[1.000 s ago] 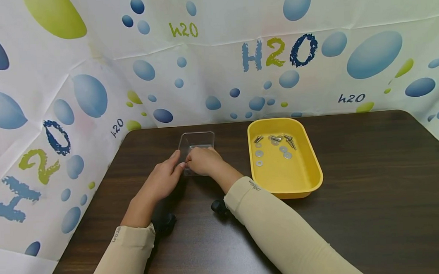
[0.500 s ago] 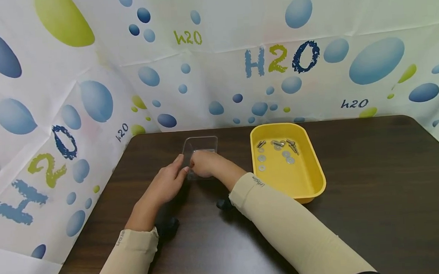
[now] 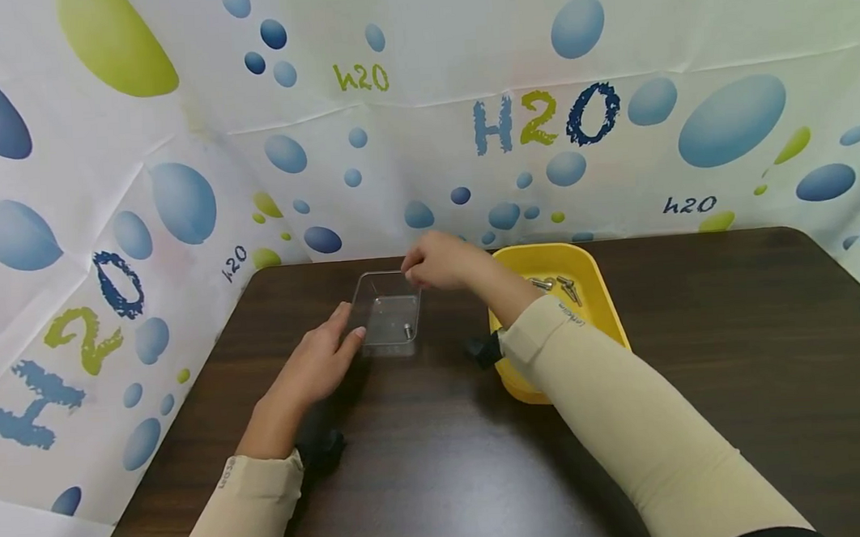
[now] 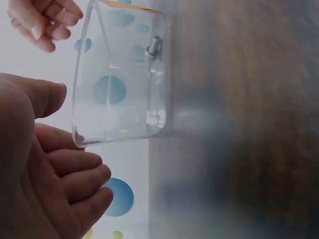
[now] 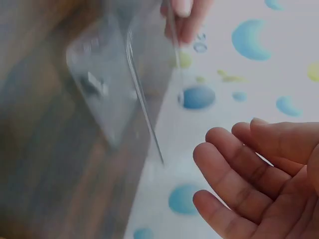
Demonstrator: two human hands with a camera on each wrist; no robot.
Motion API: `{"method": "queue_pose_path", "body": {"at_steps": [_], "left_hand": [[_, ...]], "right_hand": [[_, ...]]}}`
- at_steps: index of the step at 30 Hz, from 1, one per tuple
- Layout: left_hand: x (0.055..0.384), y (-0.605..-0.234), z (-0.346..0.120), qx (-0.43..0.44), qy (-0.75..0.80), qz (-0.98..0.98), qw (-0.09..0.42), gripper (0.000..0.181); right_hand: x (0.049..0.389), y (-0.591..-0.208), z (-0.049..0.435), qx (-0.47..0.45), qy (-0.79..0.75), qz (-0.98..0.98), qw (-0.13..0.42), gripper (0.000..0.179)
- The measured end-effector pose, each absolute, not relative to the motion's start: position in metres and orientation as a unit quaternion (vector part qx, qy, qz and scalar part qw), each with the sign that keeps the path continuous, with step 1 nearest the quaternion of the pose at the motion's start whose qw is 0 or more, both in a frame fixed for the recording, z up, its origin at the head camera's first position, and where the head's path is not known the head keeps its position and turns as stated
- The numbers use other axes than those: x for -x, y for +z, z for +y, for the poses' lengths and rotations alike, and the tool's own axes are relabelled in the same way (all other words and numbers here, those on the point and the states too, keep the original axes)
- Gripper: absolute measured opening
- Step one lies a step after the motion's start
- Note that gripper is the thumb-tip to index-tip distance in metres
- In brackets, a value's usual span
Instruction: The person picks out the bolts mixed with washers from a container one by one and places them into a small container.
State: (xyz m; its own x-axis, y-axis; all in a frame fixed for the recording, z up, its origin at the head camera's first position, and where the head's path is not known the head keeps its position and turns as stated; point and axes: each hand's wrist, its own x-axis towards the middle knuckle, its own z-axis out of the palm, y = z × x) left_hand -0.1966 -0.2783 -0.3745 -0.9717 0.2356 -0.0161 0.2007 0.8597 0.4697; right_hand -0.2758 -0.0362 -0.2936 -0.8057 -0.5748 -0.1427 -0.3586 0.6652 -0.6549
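Note:
A clear plastic box (image 3: 393, 319) stands on the dark table. In it lies a small metal bolt (image 4: 153, 48), near the front right corner in the head view. My left hand (image 3: 314, 364) is at the box's left side with fingers extended; in the left wrist view its index finger is at a rim corner, and the thumb is apart from the wall. Above the far right corner of the box is my right hand (image 3: 440, 260). Its fingers are loosely bent, and nothing shows between them in the right wrist view (image 5: 259, 179).
A yellow tray (image 3: 611, 312) stands to the right, partly behind my right forearm. Several bolts (image 3: 569, 289) lie in it. Black wrist cameras (image 3: 485, 350) sit under both wrists. A patterned white sheet (image 3: 420, 82) hangs behind the table.
My right hand has come up out of the clear box and moved right; the bolt inside is now visible. My left hand stays beside the box. The head view has shifted slightly.

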Motion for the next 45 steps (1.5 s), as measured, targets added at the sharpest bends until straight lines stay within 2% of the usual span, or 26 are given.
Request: {"method": "queue_pose_path", "body": {"at_steps": [8,18,25,31,45], "left_hand": [[0.195,-0.361,-0.265,-0.135,0.218,0.967,-0.006,0.073],[0.185,-0.341,-0.209,-0.218,0.205,0.953,-0.044,0.074],[0.178,-0.346,-0.157,-0.257,0.206,0.944,0.019,0.076],[0.179,-0.356,-0.134,-0.282,0.177,0.941,0.062,0.084],[0.173,-0.372,-0.122,-0.299,0.163,0.936,0.083,0.093]], "right_hand": [[0.289,-0.279,0.014,0.207,-0.322,0.906,0.178,0.032],[0.304,-0.282,0.058,0.170,-0.298,0.928,0.147,0.024],[0.312,-0.303,0.077,0.130,-0.289,0.934,0.164,0.027],[0.318,-0.316,0.082,0.115,-0.280,0.934,0.190,0.029],[0.324,-0.350,0.084,0.102,-0.260,0.932,0.233,0.033]]}}
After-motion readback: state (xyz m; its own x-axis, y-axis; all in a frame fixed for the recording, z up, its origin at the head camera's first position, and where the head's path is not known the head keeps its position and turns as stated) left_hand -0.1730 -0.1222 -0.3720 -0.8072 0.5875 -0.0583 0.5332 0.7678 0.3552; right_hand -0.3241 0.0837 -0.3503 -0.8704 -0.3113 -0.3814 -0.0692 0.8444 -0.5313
